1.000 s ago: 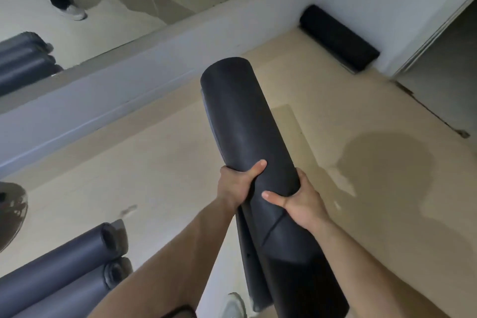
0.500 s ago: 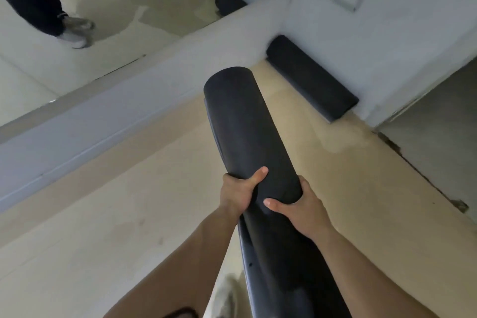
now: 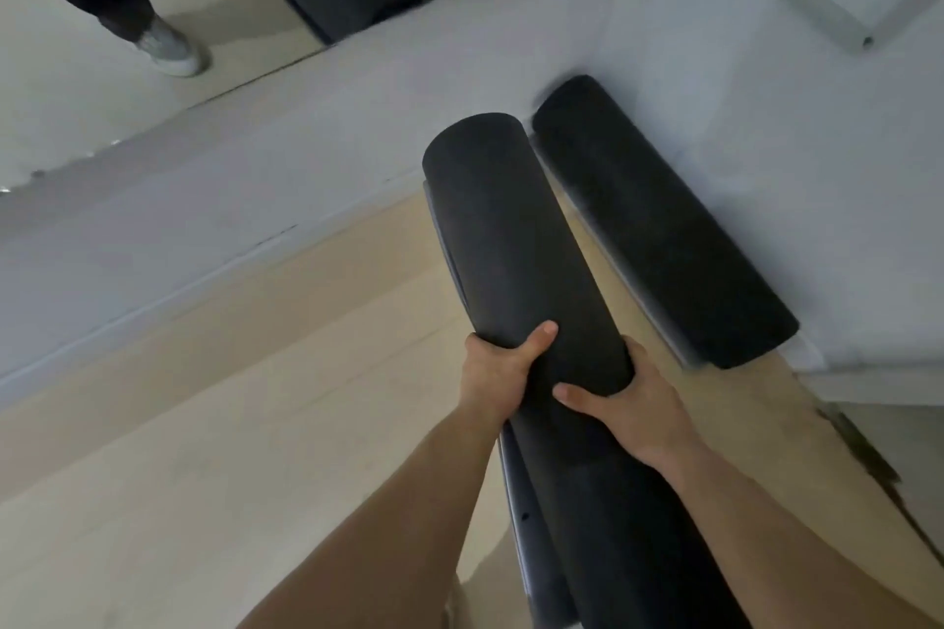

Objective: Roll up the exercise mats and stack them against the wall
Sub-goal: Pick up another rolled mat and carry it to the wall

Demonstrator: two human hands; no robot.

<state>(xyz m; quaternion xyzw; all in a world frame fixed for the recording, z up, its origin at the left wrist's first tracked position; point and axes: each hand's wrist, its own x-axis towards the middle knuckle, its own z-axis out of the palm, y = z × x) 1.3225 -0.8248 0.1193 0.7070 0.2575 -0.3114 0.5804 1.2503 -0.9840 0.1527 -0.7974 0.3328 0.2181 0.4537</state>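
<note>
Head view: hands (image 3: pixel 567 386) carried rolled mat (image 3: pixel 511 240) nearer wall mat (image 3: pixel 659 225).

This is looking like an exercise studio or gym room. A large wall mirror (image 3: pixel 153 15) is running above a low pale ledge (image 3: pixel 306 158) and reflecting the bare, light floor (image 3: pixel 179 424). One rolled black mat (image 3: pixel 659 225) is lying along the base of the white wall (image 3: pixel 766 143) in the corner, and another rolled mat (image 3: pixel 511 240) is being carried. The mirror is probably showing the carrier's own leg and shoe, though blur is making that uncertain.
</note>
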